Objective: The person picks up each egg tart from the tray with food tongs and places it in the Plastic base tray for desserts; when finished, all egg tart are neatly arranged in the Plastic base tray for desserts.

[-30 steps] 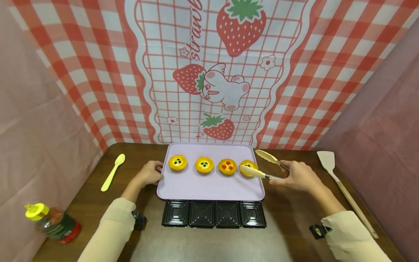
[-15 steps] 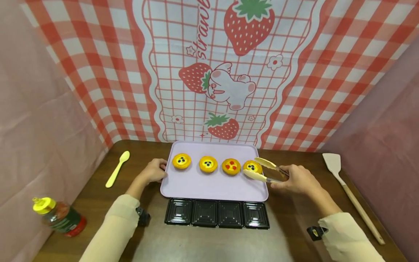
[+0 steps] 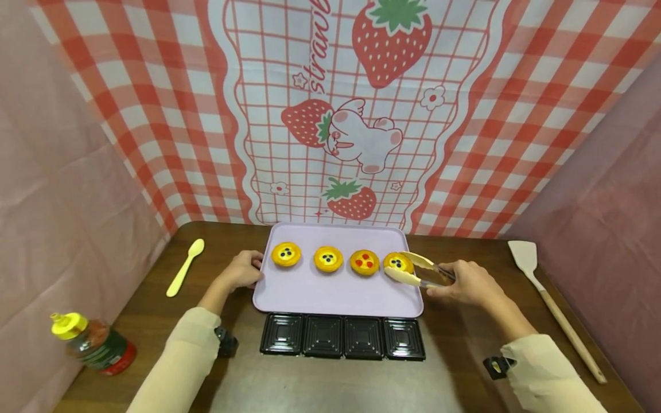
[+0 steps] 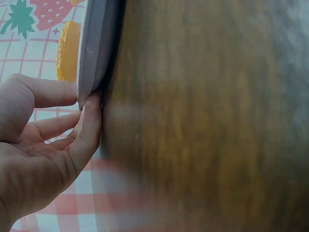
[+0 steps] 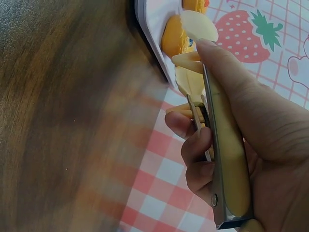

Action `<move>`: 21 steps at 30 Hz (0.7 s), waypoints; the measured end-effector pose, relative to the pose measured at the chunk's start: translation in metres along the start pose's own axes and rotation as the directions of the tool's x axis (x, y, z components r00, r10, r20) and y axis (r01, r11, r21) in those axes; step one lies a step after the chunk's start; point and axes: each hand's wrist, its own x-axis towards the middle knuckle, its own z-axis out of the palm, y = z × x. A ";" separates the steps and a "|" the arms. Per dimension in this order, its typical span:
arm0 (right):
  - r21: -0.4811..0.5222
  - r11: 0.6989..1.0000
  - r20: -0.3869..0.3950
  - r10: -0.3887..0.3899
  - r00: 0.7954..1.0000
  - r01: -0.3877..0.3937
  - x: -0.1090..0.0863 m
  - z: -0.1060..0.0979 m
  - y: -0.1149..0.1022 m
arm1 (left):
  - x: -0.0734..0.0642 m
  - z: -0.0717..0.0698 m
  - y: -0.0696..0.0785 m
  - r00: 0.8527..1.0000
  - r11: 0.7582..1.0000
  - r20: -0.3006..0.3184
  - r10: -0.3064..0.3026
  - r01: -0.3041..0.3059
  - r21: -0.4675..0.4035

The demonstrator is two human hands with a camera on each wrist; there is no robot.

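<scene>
My left hand (image 3: pixel 242 271) pinches the left rim of a lilac tray (image 3: pixel 330 297); in the left wrist view the thumb is over the rim and fingertips are beneath. On the tray, a row of egg tarts holds one with red toppings (image 3: pixel 364 263) and several with blue dots. Tongs (image 5: pixel 229 150) with cream tips are gripped in my right hand (image 3: pixel 472 284). Their spread tips straddle the rightmost blue-dotted tart (image 3: pixel 398 262), one on its near side and one at its far right side. In the right wrist view that tart (image 5: pixel 174 37) is partly hidden by a tong tip.
Several black square plastic trays (image 3: pixel 323 335) stand in a row along the tray's near edge, on a grey mat (image 3: pixel 330 384). A yellow spoon (image 3: pixel 185 268) and a yellow-capped bottle (image 3: pixel 95 344) are at left. A wooden-handled spatula (image 3: pixel 555 310) lies at right.
The head view has shifted slightly. The tongs' tips have drawn closer together around the rightmost tart. My left hand keeps its hold on the tray's rim.
</scene>
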 end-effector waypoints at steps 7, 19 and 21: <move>-0.002 0.999 -0.023 -0.033 0.999 0.033 -0.001 -0.002 -0.001 | 0.000 0.000 0.000 1.000 1.000 0.002 0.002 -0.002 -0.008; -0.010 0.996 -0.079 -0.085 0.993 0.085 -0.012 -0.019 -0.010 | -0.001 0.000 0.001 1.000 1.000 0.004 -0.002 0.002 -0.011; -0.011 0.994 -0.082 -0.105 0.991 0.104 -0.014 -0.021 -0.010 | -0.002 -0.001 0.001 1.000 1.000 0.008 0.004 -0.004 -0.015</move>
